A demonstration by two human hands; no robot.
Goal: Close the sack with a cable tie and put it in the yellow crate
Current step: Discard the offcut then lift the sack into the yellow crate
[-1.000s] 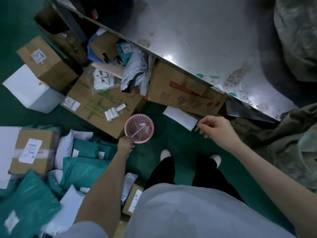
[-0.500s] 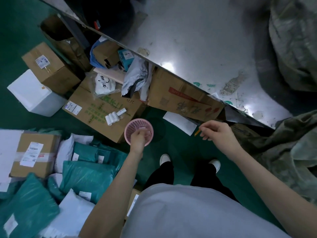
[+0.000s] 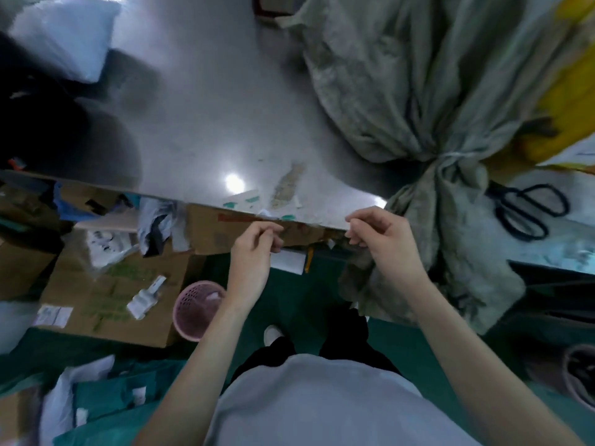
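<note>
Nearest me, a round pink plastic basket (image 3: 197, 312) stands on the green floor (image 3: 289, 294) beside a flattened brown cardboard box (image 3: 106, 294), below my left hand (image 3: 252, 252). That hand hangs before the grey metal table's (image 3: 206, 130) near edge, fingers curled, thumb and forefinger pinched; on what, I cannot tell. My right hand (image 3: 383, 239) matches it, level, well apart. Just right of it droops the tied neck of the grey-green woven sack (image 3: 418, 91), lying on the table. Black scissors (image 3: 528, 210) rest beyond. Yellow shows behind the sack.
</note>
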